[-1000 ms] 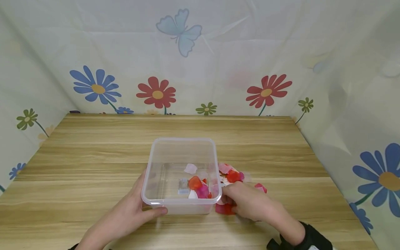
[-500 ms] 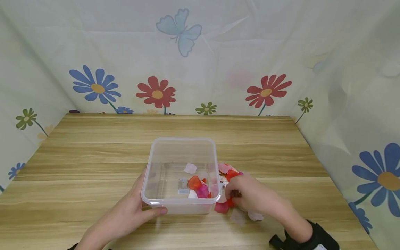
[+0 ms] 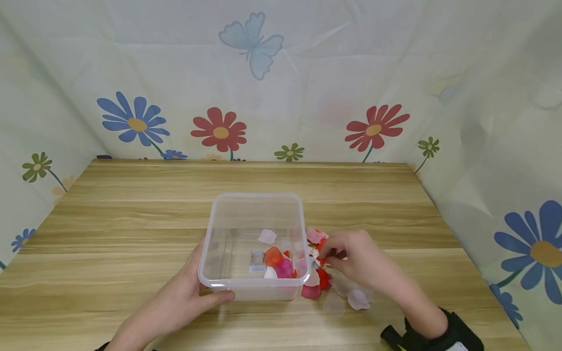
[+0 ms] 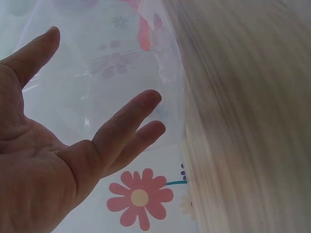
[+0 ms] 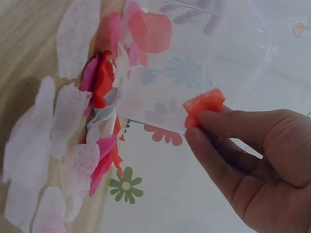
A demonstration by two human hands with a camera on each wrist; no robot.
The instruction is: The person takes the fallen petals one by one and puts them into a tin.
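Note:
A clear plastic box (image 3: 254,287) stands on the table with several artificial petals inside, among them an orange petal (image 3: 273,256) and a white petal (image 3: 267,237). My left hand (image 3: 186,287) lies at the box's left side, its thumb along the front wall. In the left wrist view, the left fingers (image 4: 119,131) are spread and mostly straight against the clear wall. Over the petals right of the box, my right hand (image 3: 357,258) pinches an orange-red petal (image 5: 206,104) between thumb and fingertips. Beneath it lies a heap of pink, red and white petals (image 5: 102,77).
Loose white petals (image 3: 359,299) lie on the wooden table (image 3: 145,209), front right of the box. A small clear rectangular piece (image 3: 257,261) shows at the box's bottom. A flower-printed cloth (image 3: 307,73) hangs behind and at both sides.
My right hand has moved back and slightly right, from low beside the box to above the heap, uncovering red and white petals. The left hand and box have stayed still.

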